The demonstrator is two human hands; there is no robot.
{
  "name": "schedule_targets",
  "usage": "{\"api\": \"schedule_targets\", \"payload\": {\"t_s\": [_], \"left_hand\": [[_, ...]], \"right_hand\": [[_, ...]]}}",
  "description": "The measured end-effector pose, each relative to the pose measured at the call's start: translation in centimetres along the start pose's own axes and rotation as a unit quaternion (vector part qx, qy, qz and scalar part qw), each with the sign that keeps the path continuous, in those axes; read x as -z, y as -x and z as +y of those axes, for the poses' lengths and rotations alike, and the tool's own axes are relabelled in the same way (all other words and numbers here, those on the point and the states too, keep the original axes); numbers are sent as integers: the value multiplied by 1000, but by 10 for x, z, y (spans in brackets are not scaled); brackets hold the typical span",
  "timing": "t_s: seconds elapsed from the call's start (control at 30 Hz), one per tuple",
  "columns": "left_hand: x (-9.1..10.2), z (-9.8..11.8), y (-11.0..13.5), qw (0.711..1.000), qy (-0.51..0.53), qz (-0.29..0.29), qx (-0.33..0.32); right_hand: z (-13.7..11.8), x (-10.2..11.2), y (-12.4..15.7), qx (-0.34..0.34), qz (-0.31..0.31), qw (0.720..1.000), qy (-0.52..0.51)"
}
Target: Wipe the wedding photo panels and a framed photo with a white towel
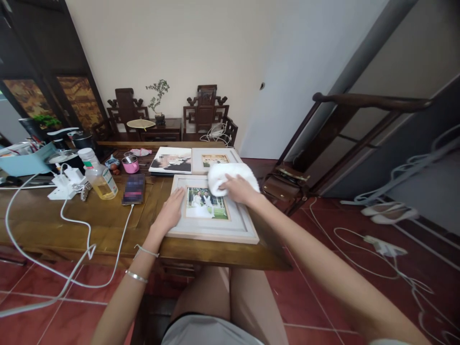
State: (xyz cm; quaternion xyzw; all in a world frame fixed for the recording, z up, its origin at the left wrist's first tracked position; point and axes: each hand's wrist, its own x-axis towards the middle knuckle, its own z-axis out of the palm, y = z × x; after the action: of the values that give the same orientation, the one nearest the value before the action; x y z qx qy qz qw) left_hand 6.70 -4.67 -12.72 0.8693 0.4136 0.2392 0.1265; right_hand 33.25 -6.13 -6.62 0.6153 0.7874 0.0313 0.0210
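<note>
A framed wedding photo (206,230) lies flat near the front edge of the wooden table. My left hand (171,210) rests on the frame's left side with its fingers stretched out. In my right hand (239,188) is a bunched white cloth (230,172), pressed onto the upper right part of the frame. Behind it lie a second framed picture (198,162), partly covered by the cloth, and a photo album or panel (170,160) with a blurred picture on its front.
Left on the table (151,230) are a phone (133,189) on a charging cable, a bottle of yellow liquid (98,175), a pink cup (130,164), a power strip (66,184) and a light-blue box (27,160). A wooden chair with a brown bag (283,186) stands to the right.
</note>
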Motion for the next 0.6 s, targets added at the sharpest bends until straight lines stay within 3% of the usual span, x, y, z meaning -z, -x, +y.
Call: {"api": "schedule_targets", "payload": {"t_s": [0.07, 0.17, 0.23, 0.33, 0.47, 0.53, 0.6], "left_hand": [[-1, 1, 0, 1000, -12, -11, -3], [0, 1, 0, 999, -27, -18, -4], [0, 0, 0, 999, -34, -19, -4], [1, 0, -2, 999, -35, -21, -2], [2, 0, -3, 1000, -27, -14, -1], [1, -1, -3, 1000, -19, -6, -5], [0, -3, -2, 1000, -9, 0, -12]], "right_hand": [[23, 5, 11, -32, 3, 999, -16], [28, 15, 13, -82, 86, 992, -38], [9, 19, 1, -53, 158, 986, -32], [-39, 19, -29, 81, 208, 975, -15], [-90, 11, -65, 178, 156, 972, -3], [-93, 7, -70, 176, 123, 977, -5], [-80, 4, -65, 156, 101, 983, -9]]}}
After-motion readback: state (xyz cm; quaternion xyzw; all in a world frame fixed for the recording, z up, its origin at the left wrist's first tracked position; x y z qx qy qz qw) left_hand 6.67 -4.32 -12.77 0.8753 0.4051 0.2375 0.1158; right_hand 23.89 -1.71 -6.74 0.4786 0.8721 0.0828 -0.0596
